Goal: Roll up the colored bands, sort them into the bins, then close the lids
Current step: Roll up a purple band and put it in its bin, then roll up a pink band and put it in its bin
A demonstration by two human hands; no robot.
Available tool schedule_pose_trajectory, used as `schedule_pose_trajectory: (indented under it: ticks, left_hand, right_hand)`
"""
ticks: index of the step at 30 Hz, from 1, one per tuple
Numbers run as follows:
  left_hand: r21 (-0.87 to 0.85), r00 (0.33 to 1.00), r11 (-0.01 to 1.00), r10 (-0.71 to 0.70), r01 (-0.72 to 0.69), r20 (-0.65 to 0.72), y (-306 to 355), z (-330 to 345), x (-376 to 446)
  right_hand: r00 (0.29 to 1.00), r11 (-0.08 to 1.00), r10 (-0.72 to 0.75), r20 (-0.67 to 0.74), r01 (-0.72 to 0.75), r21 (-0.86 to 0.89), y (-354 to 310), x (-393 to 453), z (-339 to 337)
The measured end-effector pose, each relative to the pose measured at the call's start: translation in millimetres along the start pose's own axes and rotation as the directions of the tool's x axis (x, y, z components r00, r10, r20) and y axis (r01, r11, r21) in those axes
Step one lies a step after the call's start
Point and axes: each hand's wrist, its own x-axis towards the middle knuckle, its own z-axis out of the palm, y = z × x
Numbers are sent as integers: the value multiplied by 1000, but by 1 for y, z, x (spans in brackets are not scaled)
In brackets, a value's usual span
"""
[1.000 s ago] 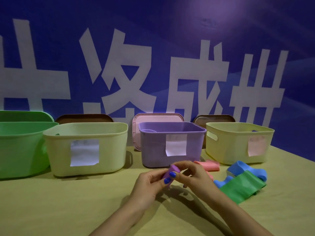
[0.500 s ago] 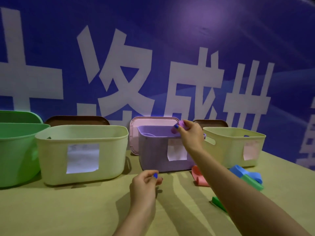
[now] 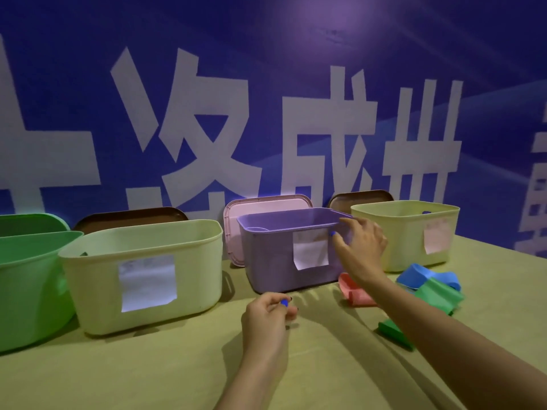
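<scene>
We are looking first at the purple bin (image 3: 284, 255), which is standing open at centre on the table (image 3: 148, 365), a white paper label (image 3: 310, 250) stuck to its front wall. A pale curved shape is showing inside at its left end; we cannot tell what it is. The right hand (image 3: 362, 247) is hovering at the bin's right front corner, fingers spread and relaxed, holding nothing, fingertips just at the rim. The left hand (image 3: 268, 316) is sitting lower, in front of the bin, fingers loosely curled with thumb near forefinger; we are seeing nothing pinched between them.

The unrolled bands are lying right of the purple bin: a pink band (image 3: 353, 292) just beside its base, partly behind the right forearm, then a blue band (image 3: 426, 276) and a green band (image 3: 438, 297) overlapping each other.

Moving outward, we are noting a pink lid (image 3: 266, 204) leaning behind the purple bin, a pale yellow bin (image 3: 142, 273) to its left with a brown lid (image 3: 130, 217) behind, a green bin (image 3: 26, 285) at far left, and a second yellow bin (image 3: 411, 232) at right with another brown lid (image 3: 361, 198) behind it. A blue wall (image 3: 266, 84) with large white characters is filling the background.
</scene>
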Motion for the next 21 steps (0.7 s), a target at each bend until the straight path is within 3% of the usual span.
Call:
schedule_pose_trajectory:
  ticks: [3,6,8,12,15,18,21]
  left_hand:
    - [40,1000,999,8,-8,9,-3,0,2]
    - [73,1000,997,24,-25,12,-2,0,2]
    - [90,1000,996,26,-27,17,-2,0,3]
    - [77,1000,997,18,-19,12,-2,0,1]
    - [79,999,996,29,-31,22,-3,0,-1]
    - [98,998,994,42,-46,39,-7,0,1]
    - [128,997,990,52,-59,53,-7,1,2]
  right_hand:
    - [970,971,237,-48,-236,30,38,0,-23]
    - [809,728,588,-17,-520,447,70,-12,-50]
    - [782,638,622,50,-543,546,81,-16,-66]
    - [894,833,447,8,-420,360,80,-16,-78]
    - [946,922,212,247,-277,271,73,-21,-68]
    - [835,999,28,549,-47,21,65,-32,-52]
    - [767,960,-3,642,182,-214,65,-40,-41]
